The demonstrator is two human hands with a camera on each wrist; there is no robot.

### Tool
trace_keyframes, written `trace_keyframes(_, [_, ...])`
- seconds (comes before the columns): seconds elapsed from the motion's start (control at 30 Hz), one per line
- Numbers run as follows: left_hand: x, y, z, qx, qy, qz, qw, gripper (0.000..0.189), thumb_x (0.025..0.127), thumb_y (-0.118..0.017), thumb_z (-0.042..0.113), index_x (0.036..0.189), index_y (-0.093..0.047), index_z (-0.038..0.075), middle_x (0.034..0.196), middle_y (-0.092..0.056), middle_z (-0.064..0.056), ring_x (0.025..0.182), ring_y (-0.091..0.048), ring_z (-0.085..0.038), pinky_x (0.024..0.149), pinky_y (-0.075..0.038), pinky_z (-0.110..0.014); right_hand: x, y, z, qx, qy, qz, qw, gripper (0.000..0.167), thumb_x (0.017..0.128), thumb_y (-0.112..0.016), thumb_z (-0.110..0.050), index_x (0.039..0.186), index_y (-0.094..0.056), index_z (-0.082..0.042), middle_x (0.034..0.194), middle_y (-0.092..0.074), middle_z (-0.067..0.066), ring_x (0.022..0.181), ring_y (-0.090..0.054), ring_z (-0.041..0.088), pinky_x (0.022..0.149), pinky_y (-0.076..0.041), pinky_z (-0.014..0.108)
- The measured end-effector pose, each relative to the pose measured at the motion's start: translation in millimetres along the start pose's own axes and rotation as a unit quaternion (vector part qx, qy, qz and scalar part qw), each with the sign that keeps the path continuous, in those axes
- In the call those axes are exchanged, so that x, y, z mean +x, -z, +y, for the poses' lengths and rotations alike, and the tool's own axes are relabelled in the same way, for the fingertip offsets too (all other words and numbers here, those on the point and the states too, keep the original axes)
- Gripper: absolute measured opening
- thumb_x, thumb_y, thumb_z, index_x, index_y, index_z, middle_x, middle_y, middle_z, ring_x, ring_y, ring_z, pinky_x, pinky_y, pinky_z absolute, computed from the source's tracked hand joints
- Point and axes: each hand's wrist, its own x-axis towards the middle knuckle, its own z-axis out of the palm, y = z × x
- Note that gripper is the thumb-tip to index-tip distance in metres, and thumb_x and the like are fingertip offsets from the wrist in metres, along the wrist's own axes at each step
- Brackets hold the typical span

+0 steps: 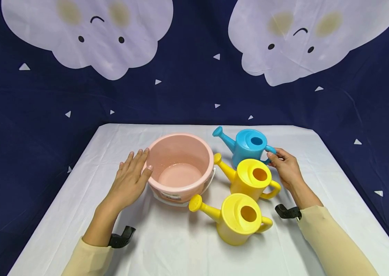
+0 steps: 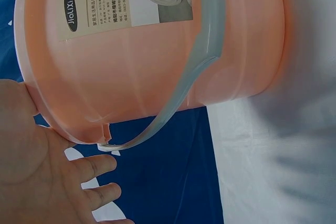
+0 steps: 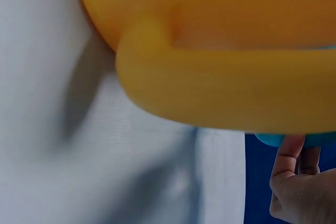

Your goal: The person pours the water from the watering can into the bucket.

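A pink bucket [image 1: 194, 184] with a pale handle stands on the table. My left hand [image 1: 129, 182] rests against its left rim, fingers straight and thumb at the edge. In the left wrist view, the palm and spread fingers meet the bucket's rim, beside a paper label [image 2: 113, 3]. My right hand [image 1: 287, 168] pinches the handle of a blue watering can [image 1: 241, 149] at the back right. Nearer stand two yellow ones: a middle watering can [image 1: 244, 184] and a front watering can [image 1: 232, 226]. In the right wrist view, a yellow handle [image 3: 226, 90] hides most of the blue can.
All the spouts point left, towards the bucket. A white cloth [image 1: 167, 245] covers the table, and a dark blue backdrop [image 1: 194, 99] with cloud and triangle prints hangs behind it. Black wrist mounts [image 1: 122, 237] sit on both forearms.
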Motion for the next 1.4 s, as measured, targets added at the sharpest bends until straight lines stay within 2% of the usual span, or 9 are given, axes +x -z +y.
trace_keyframes(0.37, [0.4,-0.2,0.0,-0.003,0.000,0.001,1.0000,0.060,0.101,-0.023,0.050,0.153,-0.007,0.025,0.160,-0.011,-0.012,0.149,0.003,-0.033,0.115,0.002,-0.062,0.6,-1,4,-0.005,-0.006,-0.001,1.0000,0.047,0.090,-0.056,-0.043,0.125,-0.056,-0.011,0.099,-0.046,-0.006,0.087,-0.056,0.014,0.081,-0.051,0.015])
trace_keyframes(0.57, [0.5,-0.5,0.0,-0.002,0.001,0.001,1.0000,0.060,0.101,-0.023,0.050,0.153,-0.008,0.025,0.160,-0.011,-0.012,0.149,0.003,-0.033,0.115,0.001,-0.062,0.8,-2,8,-0.009,-0.020,-0.011,0.9997,0.041,0.090,-0.057,-0.044,0.120,-0.058,-0.016,0.099,-0.046,-0.005,0.086,-0.055,0.015,0.080,-0.050,0.016])
trace_keyframes(0.77, [0.4,-0.5,0.5,0.000,0.002,0.002,1.0000,0.060,0.101,-0.023,0.050,0.153,-0.007,0.025,0.160,-0.011,-0.012,0.148,0.003,-0.034,0.115,0.001,-0.061,1.4,-1,10,-0.010,-0.015,-0.011,0.9998,0.040,0.091,-0.057,-0.044,0.120,-0.058,-0.017,0.100,-0.046,-0.005,0.085,-0.053,0.013,0.080,-0.050,0.016])
trace_keyframes(1.03, [0.6,-0.5,1.1,0.001,0.002,0.002,1.0000,0.060,0.101,-0.023,0.050,0.153,-0.008,0.025,0.160,-0.011,-0.012,0.148,0.002,-0.034,0.115,0.001,-0.061,-1.1,-2,14,-0.046,-0.039,-0.010,0.9982,0.045,0.091,-0.053,-0.048,0.122,-0.055,-0.017,0.101,-0.044,-0.006,0.087,-0.048,0.012,0.082,-0.048,0.023])
trace_keyframes(1.23, [0.7,-0.7,0.9,-0.001,0.004,0.000,1.0000,0.060,0.101,-0.023,0.051,0.153,-0.007,0.025,0.160,-0.010,-0.012,0.149,0.003,-0.033,0.115,0.002,-0.062,-1.0,-4,18,-0.055,-0.040,-0.012,0.9976,0.051,0.090,-0.053,-0.052,0.125,-0.054,-0.015,0.104,-0.045,-0.005,0.088,-0.049,0.009,0.078,-0.047,0.016])
trace_keyframes(1.4, [0.5,-0.5,1.0,-0.001,0.005,-0.001,1.0000,0.060,0.101,-0.023,0.050,0.153,-0.007,0.026,0.160,-0.009,-0.011,0.149,0.004,-0.033,0.115,0.002,-0.061,-1.4,-5,20,-0.048,-0.044,-0.017,0.9977,0.047,0.093,-0.054,-0.045,0.126,-0.053,-0.012,0.106,-0.046,-0.004,0.089,-0.051,0.008,0.074,-0.047,0.011])
